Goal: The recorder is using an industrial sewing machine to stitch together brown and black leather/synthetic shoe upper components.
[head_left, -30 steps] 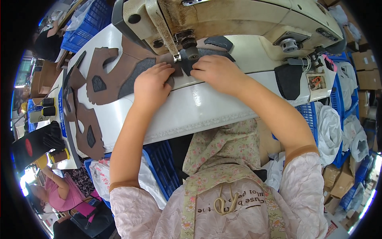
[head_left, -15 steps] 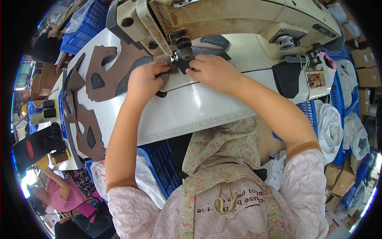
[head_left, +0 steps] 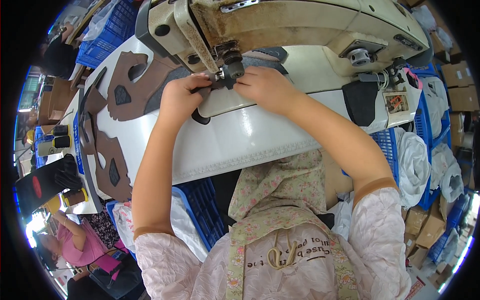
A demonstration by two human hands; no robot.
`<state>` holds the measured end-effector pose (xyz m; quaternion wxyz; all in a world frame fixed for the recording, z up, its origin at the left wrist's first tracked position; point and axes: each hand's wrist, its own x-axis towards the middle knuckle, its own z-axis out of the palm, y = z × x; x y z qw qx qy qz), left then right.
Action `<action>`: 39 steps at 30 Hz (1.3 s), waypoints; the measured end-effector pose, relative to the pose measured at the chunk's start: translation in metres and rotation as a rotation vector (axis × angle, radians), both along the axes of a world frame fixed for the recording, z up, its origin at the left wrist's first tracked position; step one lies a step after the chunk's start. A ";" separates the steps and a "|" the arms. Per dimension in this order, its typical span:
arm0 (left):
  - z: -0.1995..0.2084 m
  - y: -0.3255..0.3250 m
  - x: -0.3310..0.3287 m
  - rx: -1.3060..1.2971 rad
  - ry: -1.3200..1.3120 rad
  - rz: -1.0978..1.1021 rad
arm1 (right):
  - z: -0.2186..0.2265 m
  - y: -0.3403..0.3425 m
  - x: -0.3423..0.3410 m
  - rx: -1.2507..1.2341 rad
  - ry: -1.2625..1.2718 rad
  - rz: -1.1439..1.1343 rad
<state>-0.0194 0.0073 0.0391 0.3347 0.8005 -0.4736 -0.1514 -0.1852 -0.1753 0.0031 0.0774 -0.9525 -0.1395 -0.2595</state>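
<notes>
Left hand and right hand grips pinched on dark piece under presser foot; machine arm close overhead.

You work at a white sewing table with a ruled strip along its near edge, just below your hands. Bolted on it, above your hands, sits the cream industrial sewing machine. To the left of your left hand lie brown leather cut pieces, and more brown pieces rest further left near the table's end. A dark grey piece lies on the table to the right of your right hand.
</notes>
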 end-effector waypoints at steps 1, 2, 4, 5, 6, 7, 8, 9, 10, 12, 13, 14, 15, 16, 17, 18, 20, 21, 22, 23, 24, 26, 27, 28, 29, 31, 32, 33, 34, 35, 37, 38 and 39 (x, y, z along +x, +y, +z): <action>0.002 0.000 -0.002 0.011 0.024 0.010 | 0.000 0.000 0.000 0.011 -0.024 0.011; 0.003 -0.001 -0.002 0.022 0.048 0.021 | 0.000 0.000 0.000 0.011 -0.022 0.010; -0.001 -0.001 -0.001 0.030 -0.010 -0.002 | 0.000 0.003 0.001 -0.003 -0.044 -0.004; -0.002 0.000 0.000 0.038 -0.069 -0.023 | 0.000 0.004 0.001 -0.002 -0.043 -0.003; -0.004 0.002 0.002 0.039 -0.069 -0.022 | 0.001 0.005 0.002 -0.012 -0.060 0.000; -0.005 0.003 0.003 0.040 -0.127 -0.059 | 0.000 0.005 0.003 -0.024 -0.076 0.001; -0.006 0.003 0.003 0.042 -0.185 -0.096 | 0.000 0.005 0.003 -0.023 -0.076 0.001; -0.006 0.003 0.004 0.042 -0.185 -0.096 | 0.000 0.005 0.003 -0.032 -0.085 -0.002; -0.007 0.003 0.004 0.038 -0.202 -0.106 | -0.001 0.006 0.004 -0.040 -0.093 -0.006; -0.009 0.002 0.005 0.036 -0.218 -0.115 | -0.002 0.007 0.004 -0.048 -0.090 -0.013; -0.009 0.002 0.006 0.005 -0.257 -0.135 | -0.003 0.007 0.003 -0.058 -0.087 -0.021; -0.010 0.001 0.006 -0.025 -0.296 -0.155 | -0.004 0.007 0.003 -0.057 -0.087 -0.021; -0.009 0.001 0.006 -0.024 -0.295 -0.156 | -0.004 0.007 0.004 -0.058 -0.090 -0.028; -0.006 0.001 0.004 -0.012 -0.324 -0.170 | -0.004 0.008 0.004 -0.059 -0.093 -0.033; -0.004 0.001 0.002 0.001 -0.352 -0.185 | -0.004 0.008 0.004 -0.060 -0.093 -0.033; -0.005 0.001 0.003 0.000 -0.351 -0.185 | -0.004 0.009 0.004 -0.062 -0.101 -0.036; -0.007 0.002 0.006 -0.013 -0.374 -0.215 | -0.004 0.010 0.005 -0.062 -0.108 -0.035; -0.007 0.003 0.007 -0.012 -0.373 -0.213 | -0.004 0.011 0.006 -0.064 -0.111 -0.041; -0.006 0.002 0.007 0.019 -0.362 -0.218 | -0.004 0.011 0.006 -0.067 -0.114 -0.048; -0.005 0.002 0.007 0.051 -0.350 -0.222 | -0.004 0.011 0.007 -0.067 -0.113 -0.047; -0.005 0.002 0.008 0.050 -0.350 -0.221 | -0.004 0.012 0.008 -0.057 -0.111 -0.053; -0.007 0.001 0.008 0.025 -0.333 -0.215 | -0.004 0.012 0.009 -0.048 -0.108 -0.059; -0.007 0.001 0.007 0.025 -0.332 -0.215 | -0.004 0.012 0.009 -0.056 -0.115 -0.059; -0.006 0.001 0.007 0.027 -0.334 -0.212 | -0.004 0.012 0.009 -0.063 -0.122 -0.059; -0.006 0.002 0.007 0.028 -0.337 -0.209 | -0.005 0.012 0.009 -0.063 -0.121 -0.058; -0.006 0.002 0.007 0.020 -0.332 -0.212 | -0.005 0.012 0.010 -0.072 -0.126 -0.062; -0.006 0.003 0.008 0.012 -0.328 -0.216 | -0.005 0.013 0.010 -0.072 -0.125 -0.061; -0.007 0.003 0.008 0.012 -0.327 -0.215 | -0.005 0.013 0.010 -0.076 -0.127 -0.067; -0.008 0.002 0.009 0.007 -0.320 -0.213 | -0.005 0.013 0.010 -0.081 -0.130 -0.073; -0.009 0.002 0.009 0.002 -0.313 -0.211 | -0.006 0.013 0.010 -0.080 -0.130 -0.072; -0.009 0.002 0.009 0.012 -0.319 -0.209 | -0.006 0.013 0.011 -0.057 -0.120 -0.069; -0.009 0.003 0.009 0.021 -0.325 -0.208 | -0.006 0.014 0.011 -0.056 -0.118 -0.069; -0.009 0.003 0.009 0.022 -0.323 -0.207 | -0.007 0.014 0.011 -0.065 -0.121 -0.076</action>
